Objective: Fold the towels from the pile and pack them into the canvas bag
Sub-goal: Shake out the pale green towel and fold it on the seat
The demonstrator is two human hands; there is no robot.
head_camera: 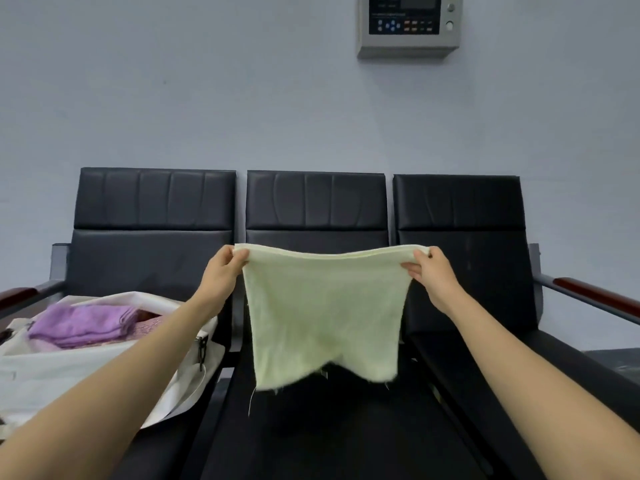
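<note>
A pale yellow-green towel (pixel 325 313) hangs in the air over the middle seat, folded double along its top edge. My left hand (pixel 221 271) pinches its upper left corner and my right hand (pixel 433 275) pinches its upper right corner. Its frayed lower edge dangles just above the seat. On the left seat lies the white canvas bag (pixel 104 368), its mouth wide. Inside it I see a folded purple towel (pixel 83 323) on top of a pinkish one (pixel 147 328).
A row of three black padded chairs (pixel 460 216) stands against a pale wall, with wooden-capped armrests at the far left (pixel 17 294) and far right (pixel 595 294). A metal control box (pixel 410 26) hangs on the wall above.
</note>
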